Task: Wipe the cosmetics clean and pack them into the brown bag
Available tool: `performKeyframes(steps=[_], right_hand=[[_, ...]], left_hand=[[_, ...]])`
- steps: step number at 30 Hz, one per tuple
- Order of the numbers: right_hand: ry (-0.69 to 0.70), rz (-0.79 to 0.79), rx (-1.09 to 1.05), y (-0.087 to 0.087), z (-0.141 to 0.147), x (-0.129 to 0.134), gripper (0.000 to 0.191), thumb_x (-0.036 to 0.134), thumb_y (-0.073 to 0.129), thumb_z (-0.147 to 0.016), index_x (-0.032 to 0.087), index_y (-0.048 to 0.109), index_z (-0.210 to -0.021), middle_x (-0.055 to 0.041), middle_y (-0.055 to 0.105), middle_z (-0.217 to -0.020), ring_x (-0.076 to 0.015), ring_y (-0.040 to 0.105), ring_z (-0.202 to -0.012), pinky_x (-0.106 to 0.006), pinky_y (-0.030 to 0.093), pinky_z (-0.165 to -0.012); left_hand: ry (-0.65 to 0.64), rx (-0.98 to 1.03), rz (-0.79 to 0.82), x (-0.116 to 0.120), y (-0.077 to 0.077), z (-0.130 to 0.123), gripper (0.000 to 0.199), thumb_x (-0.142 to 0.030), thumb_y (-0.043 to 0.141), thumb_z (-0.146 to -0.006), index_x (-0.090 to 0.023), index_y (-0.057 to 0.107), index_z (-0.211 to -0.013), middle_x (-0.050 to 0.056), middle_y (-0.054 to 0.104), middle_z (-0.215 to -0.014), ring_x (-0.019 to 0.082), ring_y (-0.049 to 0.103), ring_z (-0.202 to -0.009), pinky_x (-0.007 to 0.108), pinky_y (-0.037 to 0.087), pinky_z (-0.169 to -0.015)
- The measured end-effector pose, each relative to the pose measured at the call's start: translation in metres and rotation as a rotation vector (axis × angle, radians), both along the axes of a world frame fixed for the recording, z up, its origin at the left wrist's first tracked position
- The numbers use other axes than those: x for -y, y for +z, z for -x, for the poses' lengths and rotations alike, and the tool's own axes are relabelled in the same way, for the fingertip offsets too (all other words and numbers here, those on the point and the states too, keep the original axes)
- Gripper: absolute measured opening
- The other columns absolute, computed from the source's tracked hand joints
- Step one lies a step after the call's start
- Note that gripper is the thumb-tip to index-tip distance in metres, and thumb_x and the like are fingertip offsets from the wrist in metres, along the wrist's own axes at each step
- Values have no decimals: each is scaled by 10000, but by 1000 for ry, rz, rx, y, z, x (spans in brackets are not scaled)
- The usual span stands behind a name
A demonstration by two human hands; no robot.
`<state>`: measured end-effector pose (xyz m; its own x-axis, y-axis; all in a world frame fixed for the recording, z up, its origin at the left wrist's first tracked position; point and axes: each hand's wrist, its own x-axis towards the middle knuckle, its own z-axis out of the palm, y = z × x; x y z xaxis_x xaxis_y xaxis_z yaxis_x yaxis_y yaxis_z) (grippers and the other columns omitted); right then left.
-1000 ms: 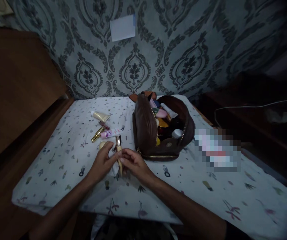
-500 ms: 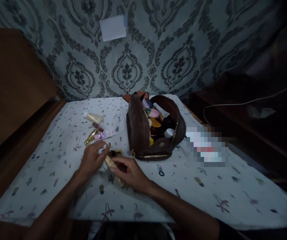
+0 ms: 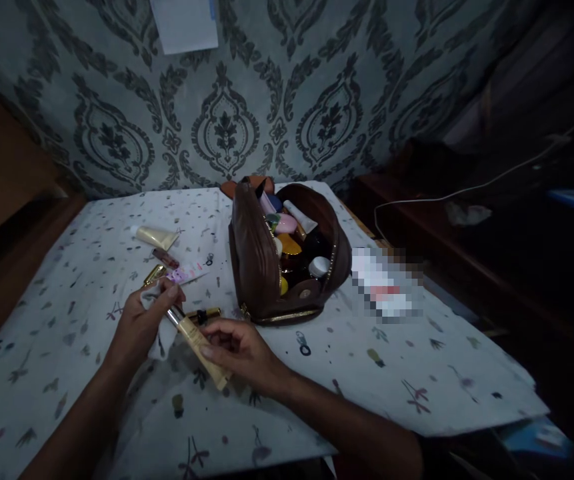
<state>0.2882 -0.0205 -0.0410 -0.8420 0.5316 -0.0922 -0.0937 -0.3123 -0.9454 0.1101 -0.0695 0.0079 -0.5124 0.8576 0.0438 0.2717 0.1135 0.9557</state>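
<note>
A gold tube (image 3: 201, 348) with a silver cap slants between both hands, its flat end low and to the right. My left hand (image 3: 144, 320) is closed on a white cloth (image 3: 161, 341), with thumb and fingers at the tube's cap. The fingers of my right hand (image 3: 244, 353) pinch the tube's body from the right side. Just beyond the tube lies a gold and black tube (image 3: 204, 314). Behind my left hand are a gold case (image 3: 154, 274), a pink and white tube (image 3: 187, 273), a small dark red item (image 3: 165, 259) and a cream tube (image 3: 155, 237).
An open brown bag (image 3: 254, 267) full of cosmetics stands at the table's middle. Right of it is a blurred-out item (image 3: 384, 287). A patterned cloth covers the table (image 3: 401, 400). Patterned wallpaper rises behind, and a white cable (image 3: 431, 200) runs at the right.
The view has shifted, so the bag and table sit further left. The silver cap and more of the white cloth now show at my left hand.
</note>
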Motion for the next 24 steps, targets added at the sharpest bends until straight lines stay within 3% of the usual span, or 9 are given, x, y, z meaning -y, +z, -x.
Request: performKeyframes(steps=[3,6,10,13,16,20,24], right_hand=[[13,24,23,-1,0,1,496,530,734,-752,141,657,-1049,29,533,-768,-71,485,-648,-206,393,-612],[69,97,62,-2,-2,1,471,493,726,-761,145,630,-1064,28,544,-768,-73,506,-600,-200,410,-550],[88,85,150,1,-2,0,375,385,706,-785,153,661,-1076,23,565,-774,-63,522,-591,-185,406,-545],[72,41,201,3,-1,0,283,333,681,-796,149,702,-1010,22,560,-731,-64,497,-576,-186,397,-539],[72,1,231,1,0,0,245,337,661,-806,157,719,-962,20,544,-696,-74,471,-564,-192,384,-522],[84,-20,238,-4,1,1,257,366,646,-819,171,719,-971,12,548,-696,-84,479,-569,-198,391,-521],[52,-46,230,-8,1,2,245,349,619,-823,168,725,-948,9,542,-686,-86,475,-559,-204,394,-522]], left_hand=[[30,-22,61,-2,9,5,316,-489,676,-729,-192,584,-669,-21,545,-624,142,483,-598,246,402,-575],[175,-79,112,-7,19,19,284,-476,653,-745,-202,597,-693,-35,530,-587,128,445,-537,236,362,-506],[275,-198,102,-20,13,47,248,-447,636,-761,-205,605,-719,-42,539,-571,133,470,-545,243,399,-531],[197,-265,91,-26,-3,67,244,-436,616,-775,-206,593,-699,-18,612,-599,173,571,-628,275,471,-630],[95,-377,149,-27,-14,81,273,-470,574,-815,-207,609,-749,-5,644,-641,181,595,-635,277,467,-626],[27,-783,171,-30,-12,93,307,-458,493,-897,-208,640,-797,22,662,-829,178,599,-738,276,429,-666],[-41,-1008,198,-47,-4,111,313,-418,433,-942,-205,658,-898,44,656,-903,196,607,-784,297,429,-698]])
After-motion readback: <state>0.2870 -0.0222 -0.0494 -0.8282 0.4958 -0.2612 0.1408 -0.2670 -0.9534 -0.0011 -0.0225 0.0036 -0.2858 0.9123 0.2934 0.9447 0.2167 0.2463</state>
